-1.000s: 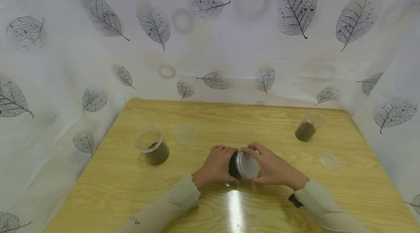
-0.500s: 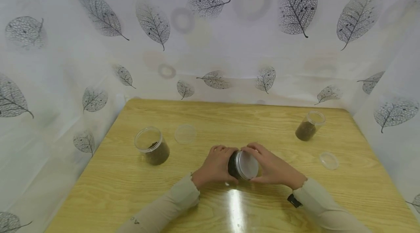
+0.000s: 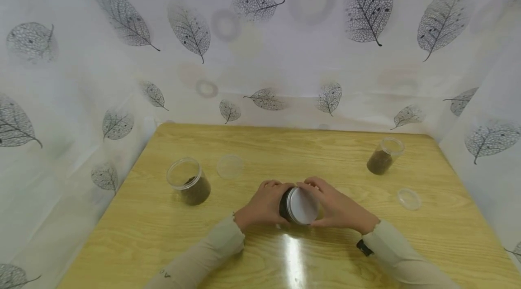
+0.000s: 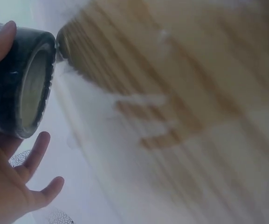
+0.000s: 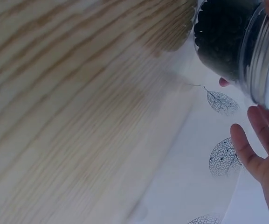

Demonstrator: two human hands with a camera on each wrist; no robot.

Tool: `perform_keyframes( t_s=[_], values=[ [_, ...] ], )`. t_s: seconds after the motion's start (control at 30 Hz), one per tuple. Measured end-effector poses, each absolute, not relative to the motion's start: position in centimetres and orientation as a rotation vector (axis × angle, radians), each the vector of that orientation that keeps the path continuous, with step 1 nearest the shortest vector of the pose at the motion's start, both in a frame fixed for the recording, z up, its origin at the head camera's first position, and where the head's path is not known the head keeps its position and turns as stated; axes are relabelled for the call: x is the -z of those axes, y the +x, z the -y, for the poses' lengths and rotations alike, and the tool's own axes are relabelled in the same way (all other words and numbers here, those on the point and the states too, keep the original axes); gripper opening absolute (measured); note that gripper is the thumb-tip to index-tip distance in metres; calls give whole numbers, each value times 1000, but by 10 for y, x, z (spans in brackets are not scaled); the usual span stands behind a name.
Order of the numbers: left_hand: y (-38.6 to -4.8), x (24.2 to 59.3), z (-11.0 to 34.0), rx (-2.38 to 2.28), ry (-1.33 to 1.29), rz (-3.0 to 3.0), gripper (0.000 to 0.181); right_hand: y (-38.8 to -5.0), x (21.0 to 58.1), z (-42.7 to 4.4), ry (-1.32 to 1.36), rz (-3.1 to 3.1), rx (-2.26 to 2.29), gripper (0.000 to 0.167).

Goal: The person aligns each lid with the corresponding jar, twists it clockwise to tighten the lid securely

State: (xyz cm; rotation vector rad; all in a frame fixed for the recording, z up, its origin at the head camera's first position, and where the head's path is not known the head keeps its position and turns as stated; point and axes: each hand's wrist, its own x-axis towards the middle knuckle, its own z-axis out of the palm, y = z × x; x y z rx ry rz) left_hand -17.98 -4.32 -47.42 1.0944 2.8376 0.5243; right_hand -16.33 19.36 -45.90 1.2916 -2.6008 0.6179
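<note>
A clear jar point(image 3: 284, 205) full of dark pieces is tilted on its side between both hands, over the table's middle. Its pale round lid point(image 3: 305, 206) is on the mouth and faces right. My left hand point(image 3: 262, 205) grips the jar's body from the left. With thumb and fingers at the rim, my right hand point(image 3: 339, 206) holds the lid. The left wrist view shows the jar's ribbed base point(image 4: 34, 93). In the right wrist view the contents point(image 5: 223, 35) look like small dark lumps, too blurred to name. Some fingers of each hand extend away from the jar.
A wide lidless jar point(image 3: 195, 189) with dark brown contents stands at left, a clear lid point(image 3: 229, 166) beside it. At the far right stands a narrower lidless jar point(image 3: 379, 161), with another clear lid point(image 3: 409, 199) in front. Leaf-patterned sheeting point(image 3: 281, 67) surrounds the wooden table point(image 3: 134, 234).
Both hands and the jar have shifted slightly left. The lid's face has turned a little more toward the head camera. The other jars and lids have stayed in place.
</note>
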Motion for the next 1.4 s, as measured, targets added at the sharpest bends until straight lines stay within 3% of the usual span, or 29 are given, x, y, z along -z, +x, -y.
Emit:
perform_keyframes(
  t_s=[0.43, 1.1, 1.4],
  values=[
    [-185, 475, 44, -393, 1241, -2889, 94, -167, 466, -196, 1292, 2506, -541, 104],
    [-184, 471, 45, -335, 1269, -2931, 91, -148, 474, -181, 980, 2520, -540, 94],
    [-184, 470, 47, -377, 1263, -2911, 93, -148, 473, -181, 1002, 2531, -495, 107]
  ],
)
